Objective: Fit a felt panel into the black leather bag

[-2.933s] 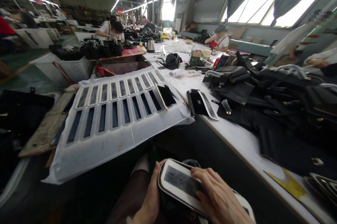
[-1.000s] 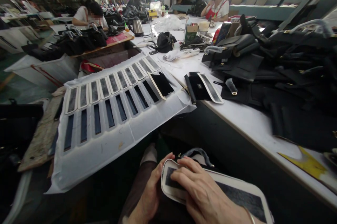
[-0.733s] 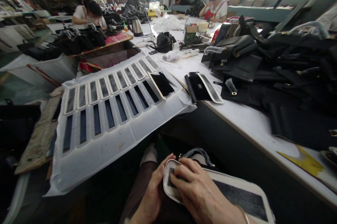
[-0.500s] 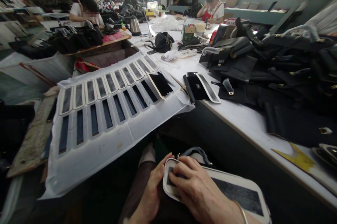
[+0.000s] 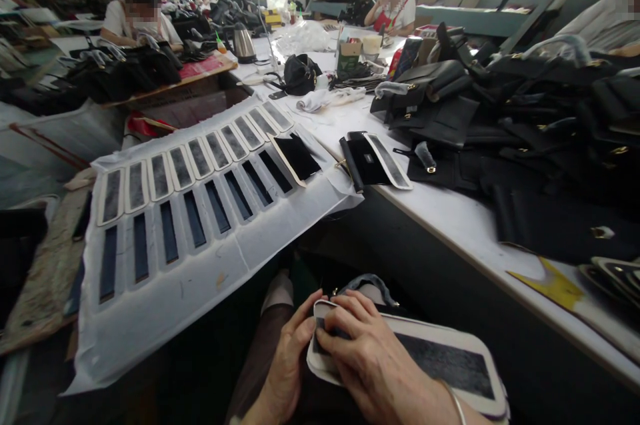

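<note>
A long pale panel with rounded corners and a dark rectangular centre (image 5: 445, 362) lies across my lap, its left end up between my hands. My left hand (image 5: 287, 358) grips that end from the left, fingers at its rim and thumb near its top. Over the panel rests my right hand (image 5: 363, 352), fingers bent and pressed together on the dark strip near the left end. A dark bag with a plastic-wrapped handle (image 5: 375, 280) shows just behind the hands; most of it is hidden.
Left, a white-covered board (image 5: 200, 285) bears two rows of strips and panels. An open black piece (image 5: 370, 160) lies at the white table's edge (image 5: 450, 225). Black bags (image 5: 540, 138) pile up on the right. People sit at the back left, the back centre and the far right.
The view has shifted, so the board and table appear further left. A person has come into view at the far right. My hands keep nearly the same hold on the panel.
</note>
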The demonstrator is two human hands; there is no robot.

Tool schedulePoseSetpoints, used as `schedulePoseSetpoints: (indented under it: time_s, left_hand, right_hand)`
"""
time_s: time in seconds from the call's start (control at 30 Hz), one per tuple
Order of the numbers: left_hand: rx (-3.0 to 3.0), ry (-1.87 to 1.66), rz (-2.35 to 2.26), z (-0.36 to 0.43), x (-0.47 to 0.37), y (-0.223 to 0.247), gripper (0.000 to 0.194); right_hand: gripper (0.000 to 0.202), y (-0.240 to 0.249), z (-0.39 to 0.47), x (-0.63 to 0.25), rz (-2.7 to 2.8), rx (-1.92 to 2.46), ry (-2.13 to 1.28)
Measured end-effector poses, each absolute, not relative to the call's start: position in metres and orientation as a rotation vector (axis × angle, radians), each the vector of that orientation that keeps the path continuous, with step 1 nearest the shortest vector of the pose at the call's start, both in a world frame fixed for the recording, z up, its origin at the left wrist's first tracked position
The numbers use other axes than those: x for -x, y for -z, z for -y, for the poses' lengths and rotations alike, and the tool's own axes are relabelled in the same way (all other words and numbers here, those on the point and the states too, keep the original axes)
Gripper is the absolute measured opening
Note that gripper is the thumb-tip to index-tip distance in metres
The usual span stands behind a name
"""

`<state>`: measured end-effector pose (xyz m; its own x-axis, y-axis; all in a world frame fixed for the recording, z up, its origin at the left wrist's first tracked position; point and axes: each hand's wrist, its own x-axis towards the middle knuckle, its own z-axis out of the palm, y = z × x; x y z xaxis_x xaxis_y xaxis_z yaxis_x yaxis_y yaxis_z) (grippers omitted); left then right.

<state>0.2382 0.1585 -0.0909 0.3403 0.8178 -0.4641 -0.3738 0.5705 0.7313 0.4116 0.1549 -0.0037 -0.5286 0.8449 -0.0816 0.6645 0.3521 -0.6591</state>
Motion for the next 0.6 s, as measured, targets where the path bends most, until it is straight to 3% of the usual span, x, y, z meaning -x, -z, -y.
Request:
schedulePoseSetpoints:
  time_s: [0.3,0.47,0.6]
  left_hand:
    - [-0.988,-0.769,-1.110,-0.168,-0.234,0.095,0.048]
    - [-1.099,-0.718,-1.190,-0.171,-0.234,0.091,0.050]
    - [-1.291,-0.679,-1.188,-0.179,-0.231,0.081,0.046]
  right_hand:
    - [0.026,0.010,-0.152,-0.414,2.112,1.352,-1.046]
    - [0.017,-0.001,-0.163,-0.419,1.056,1.221,-1.407]
    - [0.025,-0.006,-0.150,-0.472,0.633,1.222,-1.111]
